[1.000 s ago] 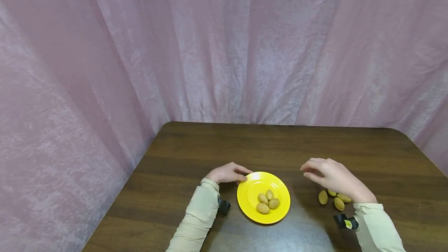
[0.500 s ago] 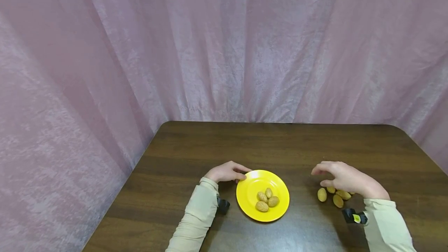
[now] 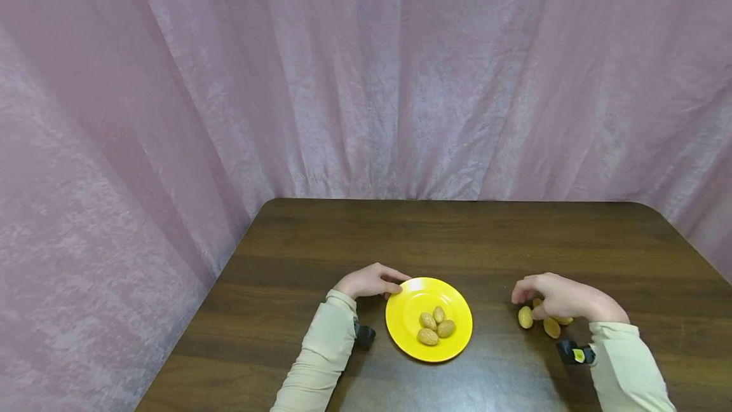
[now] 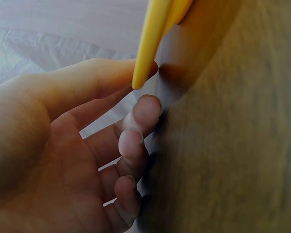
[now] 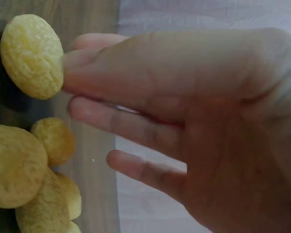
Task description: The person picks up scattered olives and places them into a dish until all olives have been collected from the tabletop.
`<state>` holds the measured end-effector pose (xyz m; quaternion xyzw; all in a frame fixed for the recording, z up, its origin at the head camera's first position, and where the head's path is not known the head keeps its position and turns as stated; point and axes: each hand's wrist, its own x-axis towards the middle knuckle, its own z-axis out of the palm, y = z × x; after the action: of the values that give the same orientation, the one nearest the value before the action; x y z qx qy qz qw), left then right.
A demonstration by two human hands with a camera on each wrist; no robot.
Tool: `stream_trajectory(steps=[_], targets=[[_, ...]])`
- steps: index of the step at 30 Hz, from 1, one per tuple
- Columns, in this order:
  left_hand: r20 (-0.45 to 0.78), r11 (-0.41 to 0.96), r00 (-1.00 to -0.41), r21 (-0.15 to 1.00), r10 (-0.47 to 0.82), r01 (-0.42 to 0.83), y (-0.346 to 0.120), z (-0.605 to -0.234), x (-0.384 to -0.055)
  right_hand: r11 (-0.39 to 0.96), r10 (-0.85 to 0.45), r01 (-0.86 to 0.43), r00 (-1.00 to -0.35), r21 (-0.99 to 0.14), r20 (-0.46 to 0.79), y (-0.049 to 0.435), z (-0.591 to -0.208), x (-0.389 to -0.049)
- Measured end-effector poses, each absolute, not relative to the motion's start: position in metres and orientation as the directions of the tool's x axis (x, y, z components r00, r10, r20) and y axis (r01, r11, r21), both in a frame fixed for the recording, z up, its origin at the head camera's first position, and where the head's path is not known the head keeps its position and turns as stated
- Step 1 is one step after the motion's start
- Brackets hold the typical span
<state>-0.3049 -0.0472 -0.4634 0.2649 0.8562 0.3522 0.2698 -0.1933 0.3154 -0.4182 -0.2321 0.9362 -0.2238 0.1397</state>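
A yellow plate [image 3: 400,329] carries several wrinkled tan ovals [image 3: 428,336], nut-like in shape. My left hand [image 3: 366,281] holds its rim at the far left side, thumb over the edge; up close the rim [image 4: 149,53] runs between thumb and fingers. On the right, my right hand [image 3: 563,297] reaches down over a loose group of similar ovals. Its thumb tip is right at the leftmost wrinkled oval [image 5: 31,56], and the fingers bend loosely on the far side. Part of the group is hidden under that hand in the head view.
Other ovals [image 5: 12,165] lie clustered below the thumb in the right wrist view. Everything rests on a dark brown wooden table [image 3: 457,240] with rounded far corners. A pink curtain [image 3: 366,81] hangs behind it. Each wrist carries a small black camera [image 3: 572,352].
My right hand has moved to the right and then down onto the loose ovals, its fingers now lower around the leftmost one. The left hand and plate have stayed about where they were.
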Motion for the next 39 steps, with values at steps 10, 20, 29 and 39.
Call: stream_trajectory(steps=[10, 20, 29, 39], targets=[[-0.265, 0.607, -0.713, 0.746, 0.649, 0.275, -0.051, -0.463, -0.305, 0.789, -0.501, -0.355, -0.845, -0.502, -0.189, 0.31, -0.425, -0.194], [-0.269, 0.606, -0.719, 0.752, 0.641, 0.259, -0.052, -0.466, -0.307, 0.745, -0.573, -0.449, -0.81, -0.494, -0.127, 0.306, -0.428, -0.196], [-0.248, 0.591, -0.719, 0.759, 0.649, 0.273, -0.051, -0.468, -0.305, 0.72, -0.602, -0.495, -0.794, -0.486, -0.082, 0.298, -0.425, -0.196], [-0.229, 0.599, -0.743, 0.752, 0.629, 0.275, -0.048, -0.474, -0.303, 0.713, -0.617, -0.564, -0.787, -0.417, 0.011, 0.269, -0.422, -0.192]])
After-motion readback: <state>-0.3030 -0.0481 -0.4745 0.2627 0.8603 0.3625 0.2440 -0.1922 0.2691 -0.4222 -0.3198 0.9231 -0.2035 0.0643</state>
